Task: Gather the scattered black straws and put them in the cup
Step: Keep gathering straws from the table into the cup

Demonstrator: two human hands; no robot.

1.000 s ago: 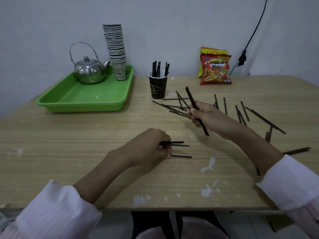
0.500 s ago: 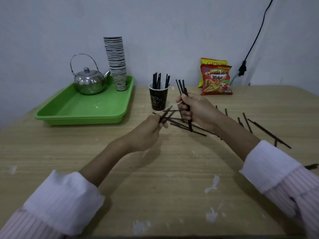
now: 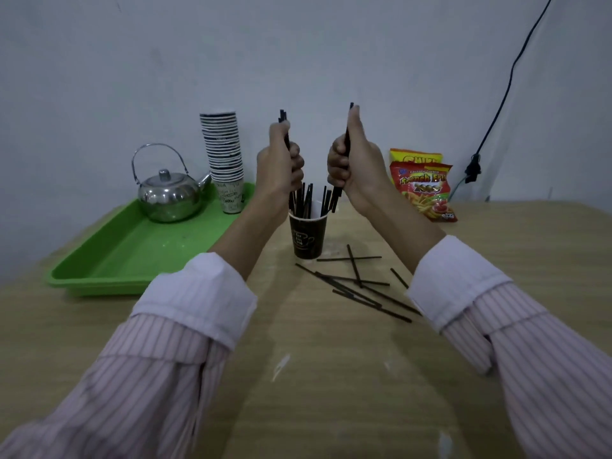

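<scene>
A black paper cup stands mid-table with several black straws upright in it. My left hand is raised just above the cup's left side, shut on a small bunch of black straws held upright, their lower ends at the cup's mouth. My right hand is above the cup's right side, shut on black straws whose lower ends reach the rim. Several loose black straws lie crossed on the table to the right of the cup.
A green tray at the left holds a steel kettle and a tall stack of paper cups. Two snack bags lean against the wall at the right. A black cable hangs down the wall.
Both hands rose from the table with their straws and turned them upright over the cup. The view moved closer to the cup.
</scene>
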